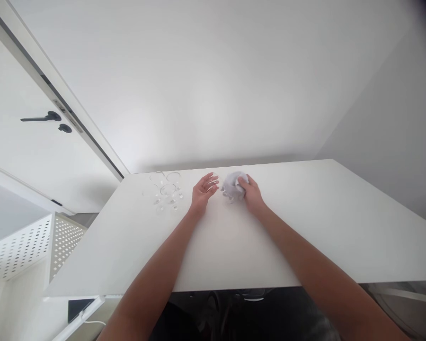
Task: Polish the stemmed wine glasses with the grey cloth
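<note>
My right hand (251,192) is closed on a crumpled pale grey cloth (234,183), with the thumb pressed on top. Just left of it, the fingers of my left hand (204,190) curve round a clear glass bowl (220,182). Its outline is faint, and the cloth covers much of it. Small transparent knobs like feet show below the cloth. Further left on the white table (213,241) stand several similar clear glass bowls (168,190), grouped closely with round rims and small ball-like feet.
A white wall (206,94) rises behind the table's back edge. To the left is a white door with a black handle (39,118). A white perforated panel (66,237) stands beside the table's left edge. Dark items show below the front edge.
</note>
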`<move>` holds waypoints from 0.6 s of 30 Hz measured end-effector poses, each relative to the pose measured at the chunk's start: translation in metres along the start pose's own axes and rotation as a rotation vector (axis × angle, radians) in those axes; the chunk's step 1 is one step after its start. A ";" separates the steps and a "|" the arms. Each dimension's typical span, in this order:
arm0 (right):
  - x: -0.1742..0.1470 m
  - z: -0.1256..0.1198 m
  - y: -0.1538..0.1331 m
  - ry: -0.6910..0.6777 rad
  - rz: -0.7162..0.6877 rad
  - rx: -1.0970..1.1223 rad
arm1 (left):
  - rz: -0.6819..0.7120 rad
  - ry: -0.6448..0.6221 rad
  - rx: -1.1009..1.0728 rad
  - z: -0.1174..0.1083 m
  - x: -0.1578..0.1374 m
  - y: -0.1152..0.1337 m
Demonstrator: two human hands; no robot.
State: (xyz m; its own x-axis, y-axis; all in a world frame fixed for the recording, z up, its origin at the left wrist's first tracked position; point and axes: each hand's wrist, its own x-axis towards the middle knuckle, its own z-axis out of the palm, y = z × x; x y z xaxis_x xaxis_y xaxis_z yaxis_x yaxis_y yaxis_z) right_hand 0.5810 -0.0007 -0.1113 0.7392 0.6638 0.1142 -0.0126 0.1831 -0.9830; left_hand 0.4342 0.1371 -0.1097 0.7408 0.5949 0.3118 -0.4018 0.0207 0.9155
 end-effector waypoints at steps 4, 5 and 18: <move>0.009 -0.010 0.011 0.250 0.057 0.206 | 0.057 0.015 0.000 0.002 -0.002 0.005; 0.009 -0.010 0.011 0.250 0.082 0.224 | 0.068 0.017 -0.014 0.002 -0.002 0.006; -0.006 0.005 -0.008 0.008 0.135 0.136 | 0.122 -0.124 -0.035 0.008 -0.005 0.010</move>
